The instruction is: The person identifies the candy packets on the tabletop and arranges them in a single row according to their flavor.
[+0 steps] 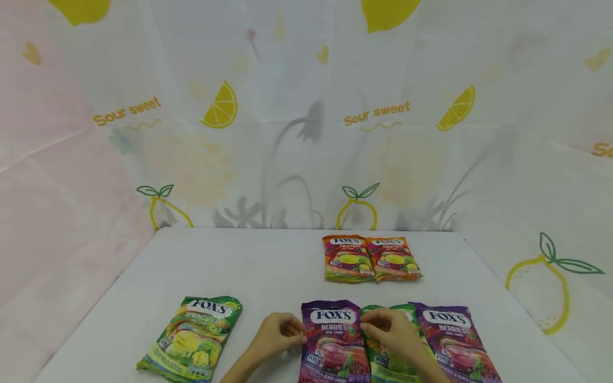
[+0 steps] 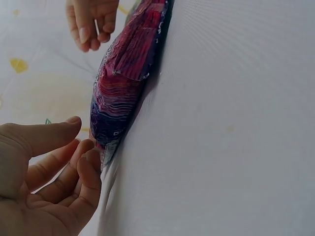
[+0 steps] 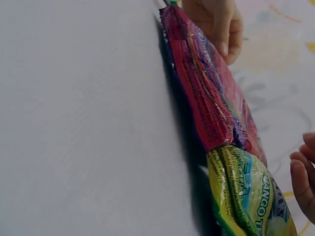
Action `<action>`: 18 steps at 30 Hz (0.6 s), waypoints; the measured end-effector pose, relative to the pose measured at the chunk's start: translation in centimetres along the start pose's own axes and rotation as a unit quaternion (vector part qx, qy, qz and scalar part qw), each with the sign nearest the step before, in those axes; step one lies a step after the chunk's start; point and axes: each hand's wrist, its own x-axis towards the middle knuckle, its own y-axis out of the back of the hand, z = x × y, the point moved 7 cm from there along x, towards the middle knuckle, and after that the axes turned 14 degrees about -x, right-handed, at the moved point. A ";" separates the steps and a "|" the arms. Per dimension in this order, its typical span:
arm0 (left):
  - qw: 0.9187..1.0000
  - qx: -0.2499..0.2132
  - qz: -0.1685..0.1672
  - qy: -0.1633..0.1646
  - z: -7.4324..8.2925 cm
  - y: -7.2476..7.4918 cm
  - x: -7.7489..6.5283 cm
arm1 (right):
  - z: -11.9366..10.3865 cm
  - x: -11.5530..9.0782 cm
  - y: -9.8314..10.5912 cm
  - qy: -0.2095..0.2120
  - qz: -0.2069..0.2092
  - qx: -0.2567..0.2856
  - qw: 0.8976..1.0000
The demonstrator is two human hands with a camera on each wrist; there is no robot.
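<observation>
A purple Fox's berries candy bag point(image 1: 332, 340) lies face up at the front of the table. At its left edge is my left hand point(image 1: 280, 338), fingers loosely bent. The left wrist view shows its fingertips point(image 2: 88, 162) right by the bag's edge, thumb apart. My right hand point(image 1: 395, 332) is at the bag's upper right edge, above a green candy bag point(image 1: 383, 369) that it partly covers. In the right wrist view its fingers point(image 3: 304, 179) stand apart from the bags. A second purple berries bag point(image 1: 457, 348) lies to the right of the green one.
Another green bag, labelled spring tea point(image 1: 191, 340), lies tilted at the front left. Two orange Fox's fruits bags point(image 1: 348, 260) lie side by side farther back. Behind the white table point(image 1: 230, 266) hangs a lemon-print cloth point(image 1: 297, 159).
</observation>
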 end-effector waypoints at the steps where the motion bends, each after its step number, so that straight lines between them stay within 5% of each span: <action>1: 1.000 -0.004 0.001 0.002 -0.1 0.0 -0.1 | 0.1 -0.1 -0.1 -0.007 -0.004 0.003 1.000; 12: 1.000 -0.018 0.001 0.012 -0.5 -0.2 -0.8 | 0.5 -1.1 -0.8 -0.041 -0.002 0.006 0.999; 18: 0.999 -0.029 -0.002 0.031 -0.7 -0.2 -1.4 | 0.4 -1.3 -1.2 -0.023 -0.014 0.018 0.999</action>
